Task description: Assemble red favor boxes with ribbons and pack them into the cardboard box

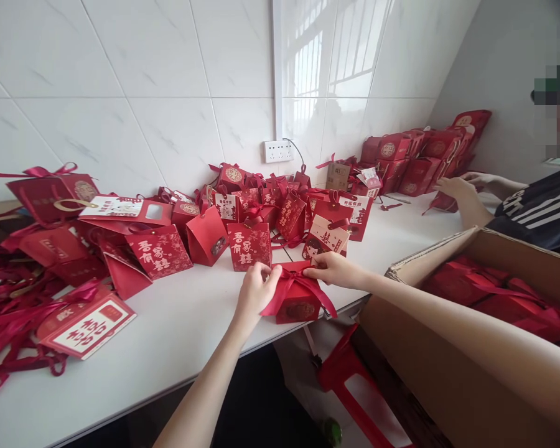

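A small red gift box [299,309] stands at the table's front edge, with a dark printed emblem on its near side. Across its top lies a dark red ribbon [280,297], looped in a bow with tails hanging over the sides. At the bow's left side, my left hand [257,287] pinches the ribbon between thumb and fingers. My right hand [330,270] is closed on the ribbon at the right of the bow. Just behind stand a red patterned gift box [249,247] and a cream-topped box [325,239] with a cartoon figure.
Many red gift boxes [165,252] and loose ribbons [9,348] crowd the white table [177,330]. A cardboard carton [401,330] with red boxes inside stands at right, beside a red stool [354,386]. Another person's hands [462,193] work at far right near stacked red bags [415,162].
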{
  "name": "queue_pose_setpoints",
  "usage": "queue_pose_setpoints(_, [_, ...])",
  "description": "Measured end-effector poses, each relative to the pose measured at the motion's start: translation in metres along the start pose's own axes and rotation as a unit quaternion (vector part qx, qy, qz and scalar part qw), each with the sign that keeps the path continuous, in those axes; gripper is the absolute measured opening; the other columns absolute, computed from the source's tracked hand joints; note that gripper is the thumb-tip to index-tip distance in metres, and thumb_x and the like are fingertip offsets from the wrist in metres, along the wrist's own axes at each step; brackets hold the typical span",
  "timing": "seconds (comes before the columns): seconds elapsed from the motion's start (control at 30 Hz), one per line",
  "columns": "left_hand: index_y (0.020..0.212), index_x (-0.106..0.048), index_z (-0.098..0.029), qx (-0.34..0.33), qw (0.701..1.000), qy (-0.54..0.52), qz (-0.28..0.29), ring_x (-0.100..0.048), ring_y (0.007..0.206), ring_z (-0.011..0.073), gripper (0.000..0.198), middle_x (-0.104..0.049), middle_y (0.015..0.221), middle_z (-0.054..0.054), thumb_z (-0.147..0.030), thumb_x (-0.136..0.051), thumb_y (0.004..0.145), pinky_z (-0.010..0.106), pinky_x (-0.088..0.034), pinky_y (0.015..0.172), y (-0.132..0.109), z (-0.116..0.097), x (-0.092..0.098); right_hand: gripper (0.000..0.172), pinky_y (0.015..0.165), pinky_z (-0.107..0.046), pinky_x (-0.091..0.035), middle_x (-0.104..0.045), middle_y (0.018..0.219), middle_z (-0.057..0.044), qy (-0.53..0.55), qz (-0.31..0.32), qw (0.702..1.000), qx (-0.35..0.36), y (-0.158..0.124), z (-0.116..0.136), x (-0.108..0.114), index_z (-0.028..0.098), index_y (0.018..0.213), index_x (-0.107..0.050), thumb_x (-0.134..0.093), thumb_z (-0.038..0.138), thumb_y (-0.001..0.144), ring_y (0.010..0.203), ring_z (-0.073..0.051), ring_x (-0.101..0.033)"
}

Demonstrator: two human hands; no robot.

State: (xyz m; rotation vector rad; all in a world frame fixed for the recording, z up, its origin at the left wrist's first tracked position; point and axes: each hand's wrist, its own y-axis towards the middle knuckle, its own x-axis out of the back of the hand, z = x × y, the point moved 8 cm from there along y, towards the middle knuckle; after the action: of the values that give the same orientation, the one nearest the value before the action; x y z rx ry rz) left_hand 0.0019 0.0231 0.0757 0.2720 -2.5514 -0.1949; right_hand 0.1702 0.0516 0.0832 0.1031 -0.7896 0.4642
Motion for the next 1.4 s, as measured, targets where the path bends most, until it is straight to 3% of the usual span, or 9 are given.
queue_pose_setpoints(0.13, [0.063, -0.039, -0.022, -0.012, 1.000, 0.005, 0.020, -0.050, 0.057, 0.0145, 0.022, -0.051, 0.061, -0.003, -0.034, -0.043, 0.081, 0.026, -0.038, 0.059, -0.003, -0.002, -0.004, 0.034, 0.049, -0.023, -0.031, -0.047, 0.052, 0.004, -0.022, -0.020, 0.999, 0.030, -0.002, 0.008, 0.001, 0.020, 0.056, -0.036, -0.050, 0.045, 0.075, 0.049, -0.009, -0.043])
queue_pose_setpoints(0.47, [0.068, -0.033, -0.023, -0.009, 1.000, -0.010, -0.007, -0.049, 0.056, 0.0141, 0.017, -0.047, 0.062, -0.004, -0.027, -0.039, 0.084, 0.024, -0.037, 0.055, -0.010, -0.003, -0.006, 0.026, 0.053, -0.024, -0.038, -0.050, 0.057, 0.004, -0.022, 0.014, 0.998, 0.049, -0.002, 0.006, 0.008, 0.020, 0.064, -0.042, -0.050, 0.039, 0.079, 0.054, -0.012, -0.051])
queue_pose_setpoints(0.53, [0.067, -0.033, -0.023, -0.007, 1.000, -0.015, -0.003, -0.048, 0.054, 0.0136, 0.018, -0.046, 0.060, -0.004, -0.028, -0.040, 0.083, 0.023, -0.036, 0.052, -0.009, -0.002, -0.007, 0.023, 0.057, -0.026, -0.041, -0.054, 0.063, 0.001, -0.073, -0.044, 0.996, 0.040, -0.002, 0.004, 0.017, 0.019, 0.067, -0.045, -0.051, 0.037, 0.080, 0.061, -0.014, -0.054])
queue_pose_setpoints(0.63, [0.066, -0.034, -0.023, -0.006, 1.000, -0.027, 0.006, -0.046, 0.050, 0.0130, 0.020, -0.044, 0.056, -0.006, -0.031, -0.042, 0.082, 0.022, -0.034, 0.049, -0.006, -0.002, -0.010, 0.017, 0.075, -0.033, -0.045, -0.058, 0.090, -0.007, -0.157, -0.174, 0.960, 0.153, -0.012, 0.030, 0.028, 0.018, 0.082, -0.052, -0.056, 0.035, 0.080, 0.085, -0.020, -0.055])
queue_pose_setpoints(0.73, [0.066, -0.038, -0.022, -0.015, 0.999, -0.042, 0.012, -0.050, 0.056, 0.0131, 0.017, -0.048, 0.059, -0.005, -0.029, -0.045, 0.080, 0.022, -0.036, 0.052, -0.004, -0.003, -0.012, 0.028, 0.085, -0.039, -0.043, -0.057, 0.104, -0.012, -0.211, -0.162, 0.912, 0.313, -0.026, 0.063, 0.007, 0.017, 0.100, -0.053, -0.061, 0.032, 0.078, 0.098, -0.024, -0.052])
queue_pose_setpoints(0.9, [0.066, -0.040, -0.021, -0.024, 0.999, -0.040, 0.008, -0.050, 0.057, 0.0129, 0.022, -0.049, 0.060, -0.004, -0.035, -0.041, 0.082, 0.023, -0.038, 0.055, -0.003, 0.000, -0.012, 0.013, 0.073, -0.033, -0.045, -0.063, 0.083, -0.007, -0.281, -0.156, 0.877, 0.356, -0.030, 0.072, -0.021, 0.014, 0.095, -0.059, -0.051, 0.018, 0.086, 0.078, -0.019, -0.057])
queue_pose_setpoints(1.1, [0.063, -0.034, -0.022, -0.024, 0.999, -0.018, -0.018, -0.043, 0.050, 0.0115, 0.022, -0.041, 0.054, -0.006, -0.031, -0.038, 0.082, 0.023, -0.035, 0.051, -0.001, 0.004, -0.012, 0.022, 0.073, -0.031, -0.042, -0.065, 0.086, -0.008, -0.329, -0.179, 0.768, 0.519, -0.065, 0.075, -0.036, 0.014, 0.096, -0.061, -0.039, 0.015, 0.093, 0.081, -0.016, -0.057])
queue_pose_setpoints(1.2, [0.064, -0.037, -0.021, -0.031, 0.999, -0.014, -0.020, -0.046, 0.053, 0.0121, 0.019, -0.045, 0.057, -0.005, -0.029, -0.040, 0.081, 0.024, -0.038, 0.054, 0.001, 0.003, -0.011, 0.022, 0.067, -0.029, -0.043, -0.065, 0.082, -0.007, -0.329, -0.174, 0.739, 0.562, -0.074, 0.074, -0.041, 0.014, 0.094, -0.062, -0.040, 0.014, 0.093, 0.077, -0.014, -0.057])
queue_pose_setpoints(1.4, [0.084, -0.054, -0.020, -0.146, 0.989, 0.003, -0.008, -0.052, 0.099, 0.0187, 0.009, -0.056, 0.097, 0.004, -0.024, -0.049, 0.078, 0.032, -0.040, 0.091, 0.003, -0.028, -0.008, 0.018, 0.069, -0.030, -0.044, -0.066, 0.082, -0.007, -0.329, -0.190, 0.729, 0.569, -0.076, 0.075, -0.042, 0.013, 0.093, -0.062, -0.045, 0.014, 0.091, 0.079, -0.016, -0.058])
